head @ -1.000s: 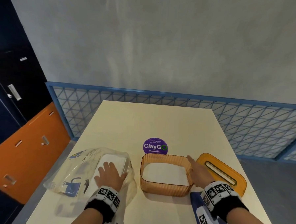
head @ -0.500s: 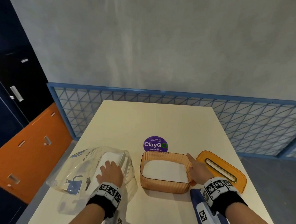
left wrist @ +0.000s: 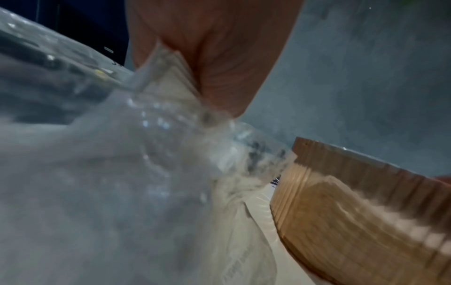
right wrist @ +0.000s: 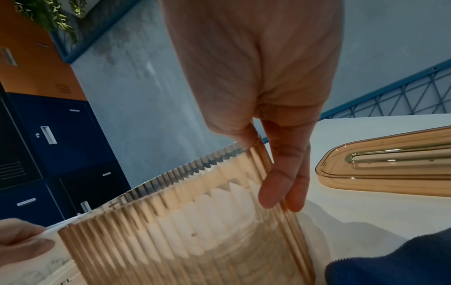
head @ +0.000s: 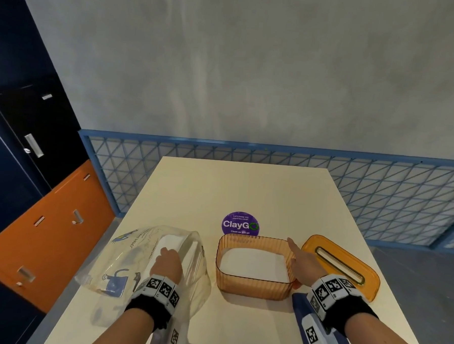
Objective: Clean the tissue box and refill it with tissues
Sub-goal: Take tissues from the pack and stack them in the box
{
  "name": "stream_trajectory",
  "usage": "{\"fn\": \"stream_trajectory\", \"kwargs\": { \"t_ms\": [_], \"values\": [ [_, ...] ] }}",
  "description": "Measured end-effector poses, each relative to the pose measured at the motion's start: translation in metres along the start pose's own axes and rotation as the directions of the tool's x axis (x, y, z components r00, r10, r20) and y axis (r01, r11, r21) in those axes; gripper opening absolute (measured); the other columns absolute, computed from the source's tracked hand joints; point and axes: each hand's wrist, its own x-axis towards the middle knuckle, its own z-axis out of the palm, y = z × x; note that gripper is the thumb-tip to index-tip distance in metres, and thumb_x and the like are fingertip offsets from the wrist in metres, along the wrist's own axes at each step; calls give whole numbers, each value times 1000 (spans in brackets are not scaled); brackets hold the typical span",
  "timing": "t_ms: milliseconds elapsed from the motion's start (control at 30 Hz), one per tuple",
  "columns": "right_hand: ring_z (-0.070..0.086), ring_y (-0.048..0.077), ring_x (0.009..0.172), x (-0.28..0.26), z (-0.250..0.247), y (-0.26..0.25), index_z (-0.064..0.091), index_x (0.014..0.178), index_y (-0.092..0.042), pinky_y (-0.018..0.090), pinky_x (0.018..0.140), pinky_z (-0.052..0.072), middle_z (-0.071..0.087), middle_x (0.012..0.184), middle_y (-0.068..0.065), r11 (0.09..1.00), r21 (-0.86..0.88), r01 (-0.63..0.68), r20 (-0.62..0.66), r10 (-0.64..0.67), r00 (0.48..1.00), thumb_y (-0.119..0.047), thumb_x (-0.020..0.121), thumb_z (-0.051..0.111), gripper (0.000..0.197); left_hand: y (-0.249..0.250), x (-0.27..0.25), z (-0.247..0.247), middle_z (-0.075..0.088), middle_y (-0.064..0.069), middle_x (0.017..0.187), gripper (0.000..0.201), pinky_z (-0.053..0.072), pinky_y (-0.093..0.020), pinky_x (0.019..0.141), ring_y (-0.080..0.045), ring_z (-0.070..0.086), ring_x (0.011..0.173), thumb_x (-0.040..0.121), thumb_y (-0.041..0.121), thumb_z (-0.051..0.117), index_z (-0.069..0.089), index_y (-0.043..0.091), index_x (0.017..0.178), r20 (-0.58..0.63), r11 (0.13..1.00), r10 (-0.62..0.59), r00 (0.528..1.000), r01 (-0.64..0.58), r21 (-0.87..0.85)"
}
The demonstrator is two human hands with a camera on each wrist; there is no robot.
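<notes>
An open orange ribbed tissue box stands on the table's near half with a low layer of white tissues inside. My right hand pinches its right wall, thumb at the rim and fingers down the outside. The box's slotted orange lid lies flat just to the right. My left hand reaches into a clear printed plastic bag left of the box. It grips the edge of a white tissue stack, and the bag crumples around the wrist.
The cream table carries a round purple ClayGo sticker just behind the box. A dark blue cloth lies under my right wrist near the front edge. Blue mesh railing and orange and navy lockers stand beyond the table.
My left hand's fingers have curled a little tighter on the stack inside the bag. The right hand, box and lid have stayed in place.
</notes>
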Motion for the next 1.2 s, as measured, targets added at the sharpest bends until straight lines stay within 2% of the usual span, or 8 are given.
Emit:
{"fn": "stream_trajectory", "kwargs": {
  "t_ms": [167,300,400,533,667,900,1067,1200],
  "values": [
    [53,14,66,-3,-7,-1,-4,150,-25,25,59,49,56,95,10,997,79,-25,52,21,998,-16,101,32,62,-19,-7,-32,62,-17,120,35,42,-32,95,-28,58,114,101,15,31,59,-1,113,-73,992,25,997,-34,-119],
    [54,28,105,-7,-22,-18,4,151,-25,33,87,45,55,116,16,992,-99,83,-204,-102,974,-26,100,35,59,-34,-23,-68,66,-22,104,34,42,-33,82,-33,60,99,100,15,36,63,-6,99,-218,945,-1,976,-70,-318],
    [57,25,107,-17,-34,-56,39,141,-16,29,84,45,60,119,13,950,151,273,-289,-222,931,-25,100,39,43,-39,-41,-91,64,-20,86,34,42,-35,71,-31,57,80,100,16,37,61,-6,90,-314,905,9,949,-141,-401],
    [64,22,69,-35,-34,-119,58,116,-4,27,60,49,67,97,15,709,679,192,57,-312,948,-37,99,36,43,-30,-72,-102,58,-9,77,29,36,-32,63,-27,53,74,99,18,40,58,1,85,-498,882,85,863,-298,-366],
    [69,37,80,-41,-24,-163,48,122,-1,37,67,58,66,104,24,498,847,-188,411,-387,826,-61,92,29,70,-20,-96,-86,63,2,95,27,44,-28,67,-17,55,82,98,26,37,61,17,107,-608,860,196,769,-433,-270],
    [62,30,97,-43,-26,-183,53,120,-3,40,76,58,64,111,15,440,885,-151,363,-451,816,-23,94,52,33,-28,-102,-58,68,-4,113,38,42,-24,88,-15,48,109,85,21,44,55,22,120,-636,795,468,614,-607,-1],
    [62,22,92,-40,-27,-178,58,106,-11,32,81,51,65,105,9,513,854,82,214,-491,845,-6,92,52,16,-35,-109,-50,33,6,149,63,23,-38,111,-13,21,139,84,69,35,33,39,139,-604,774,318,731,-567,-280],
    [64,18,94,-42,-29,-171,53,121,-9,26,79,54,65,108,5,506,837,207,132,-554,822,-12,94,51,27,-38,-103,-61,25,8,150,73,22,-39,116,-14,22,141,83,54,50,21,28,145,-445,359,-126,887,-377,-854]
  ]
}}
